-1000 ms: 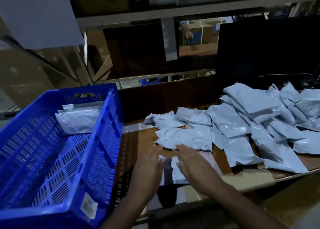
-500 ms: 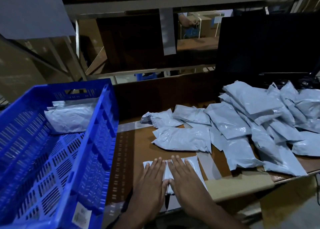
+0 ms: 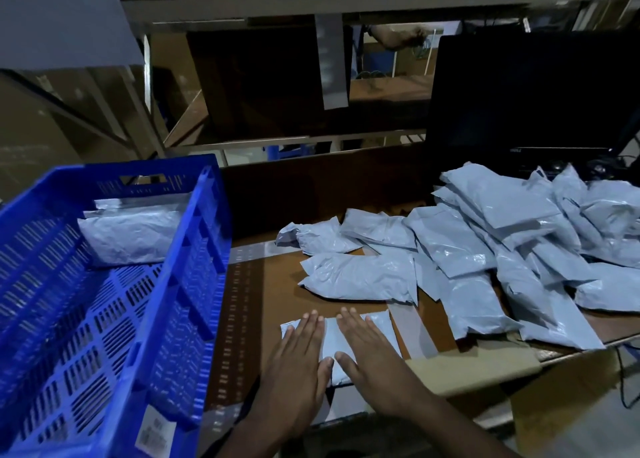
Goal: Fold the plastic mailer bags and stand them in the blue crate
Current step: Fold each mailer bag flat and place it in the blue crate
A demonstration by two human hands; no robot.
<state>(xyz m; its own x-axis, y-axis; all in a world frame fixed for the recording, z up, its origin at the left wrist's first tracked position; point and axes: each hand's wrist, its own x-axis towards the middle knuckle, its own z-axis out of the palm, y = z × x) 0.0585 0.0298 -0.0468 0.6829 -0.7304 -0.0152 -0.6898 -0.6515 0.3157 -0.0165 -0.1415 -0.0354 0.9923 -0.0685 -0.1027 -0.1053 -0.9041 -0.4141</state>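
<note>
A small grey mailer bag [image 3: 330, 338] lies flat near the table's front edge. My left hand [image 3: 294, 371] and my right hand [image 3: 370, 357] both press on it with straight fingers, side by side, thumbs nearly touching. A heap of grey mailer bags [image 3: 485, 250] covers the right part of the table. The blue crate [image 3: 194, 284] stands on the left, and a folded mailer [image 3: 131, 232] leans against its far wall.
A dark monitor [image 3: 530, 94] stands behind the heap at the back right. Metal shelving [image 3: 277, 4] rises behind the table. A loose cardboard flap [image 3: 474, 367] hangs at the front right edge, with a black cable [image 3: 621, 378] beside it.
Both hands came down from above the mailer onto it and flattened it; since then they have drawn slightly apart across it. The camera view has tilted a little.
</note>
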